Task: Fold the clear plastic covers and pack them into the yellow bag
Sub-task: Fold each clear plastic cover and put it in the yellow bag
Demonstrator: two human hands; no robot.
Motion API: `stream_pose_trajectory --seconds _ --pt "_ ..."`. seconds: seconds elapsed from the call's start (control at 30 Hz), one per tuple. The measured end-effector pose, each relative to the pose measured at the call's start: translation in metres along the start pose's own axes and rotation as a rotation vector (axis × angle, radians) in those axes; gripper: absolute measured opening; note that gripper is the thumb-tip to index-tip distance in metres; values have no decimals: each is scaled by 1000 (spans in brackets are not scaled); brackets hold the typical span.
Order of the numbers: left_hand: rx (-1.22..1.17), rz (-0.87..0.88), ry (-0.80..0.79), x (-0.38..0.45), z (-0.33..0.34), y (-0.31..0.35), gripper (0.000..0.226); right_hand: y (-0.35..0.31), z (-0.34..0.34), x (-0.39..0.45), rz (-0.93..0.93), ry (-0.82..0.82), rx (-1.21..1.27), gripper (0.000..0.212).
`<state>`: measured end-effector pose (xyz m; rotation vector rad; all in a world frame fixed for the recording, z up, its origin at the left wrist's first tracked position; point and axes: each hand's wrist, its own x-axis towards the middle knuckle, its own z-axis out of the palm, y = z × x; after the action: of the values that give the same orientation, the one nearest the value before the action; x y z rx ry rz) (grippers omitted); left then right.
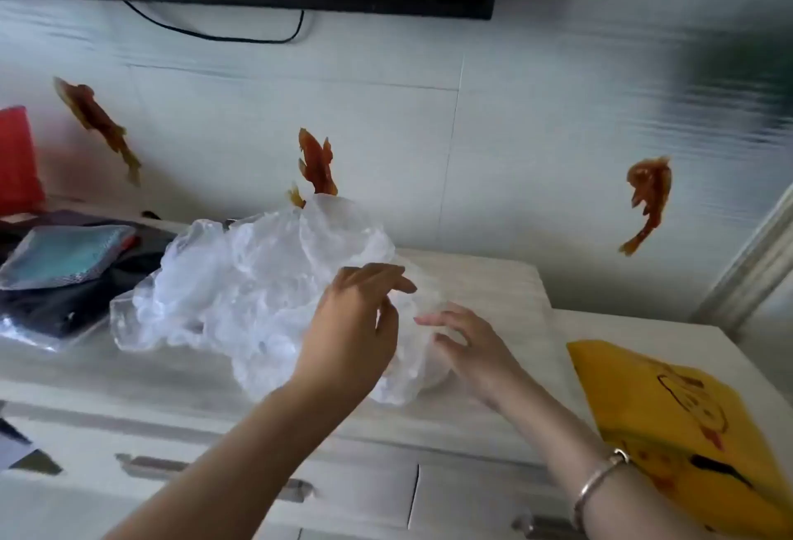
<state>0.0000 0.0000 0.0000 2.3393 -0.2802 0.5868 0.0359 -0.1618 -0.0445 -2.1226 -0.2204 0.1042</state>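
Hands: left (356, 325) pinches clear plastic covers (240, 295) | right (467, 346) rests on them, fingers relaxed | yellow bag (678, 423) lies right on worktop (493, 278)

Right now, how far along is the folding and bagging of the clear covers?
Early. Nothing looks done: the clear plastic covers sit in a loose, crumpled heap on the cabinet top. In hand: the left hand and right hand are working at the heap's right edge, though the blur hides the exact grip. Left: fold the covers and pack them into the yellow bag, which lies flat at the right with nothing visibly in it.
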Motion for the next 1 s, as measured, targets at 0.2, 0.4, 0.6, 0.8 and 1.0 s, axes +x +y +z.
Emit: stream_pose_trajectory --seconds 0.2,0.4,0.6,0.8,1.0 --pt "245 59 -149 9 20 -15 24 8 6 6 140 -61 -42 42" --pt "457 160 -208 9 24 -43 35 -2 -21 -23 108 253 185 38" --pt "468 225 -110 13 19 -27 43 8 -39 -45 134 434 290 41" --pt "289 276 -58 5 28 17 35 11 -61 -45 132 473 346 38" --pt "-396 -293 -196 -5 54 52 39 3 -77 -46 147 463 854 23"
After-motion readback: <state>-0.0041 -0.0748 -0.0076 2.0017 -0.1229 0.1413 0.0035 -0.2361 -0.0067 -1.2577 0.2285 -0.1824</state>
